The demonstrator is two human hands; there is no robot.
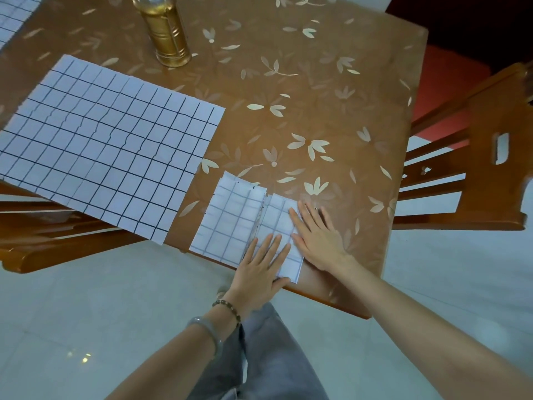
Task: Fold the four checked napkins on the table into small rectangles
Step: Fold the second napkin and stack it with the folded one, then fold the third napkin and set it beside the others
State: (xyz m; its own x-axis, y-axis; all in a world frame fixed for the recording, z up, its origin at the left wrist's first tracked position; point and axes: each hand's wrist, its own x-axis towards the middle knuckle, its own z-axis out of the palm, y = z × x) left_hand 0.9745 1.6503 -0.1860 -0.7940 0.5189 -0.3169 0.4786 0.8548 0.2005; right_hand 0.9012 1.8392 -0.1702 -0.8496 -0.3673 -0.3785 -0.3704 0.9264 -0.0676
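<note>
A partly folded white checked napkin (230, 223) lies at the near edge of the brown flowered table (331, 116). Its right half is doubled over into a narrow strip. My left hand (261, 268) lies flat on the near end of that strip, fingers straight. My right hand (317, 235) presses flat on the strip's right edge, part on the napkin and part on the table. A large unfolded checked napkin (106, 142) is spread flat to the left, its near corner hanging over the table edge. Another checked napkin (13, 15) shows at the far left corner.
A tall amber glass bottle (167, 33) stands at the back of the table. A wooden chair (484, 157) with a red seat is at the right, and another wooden chair (57, 235) is at the near left. The floor is pale tile.
</note>
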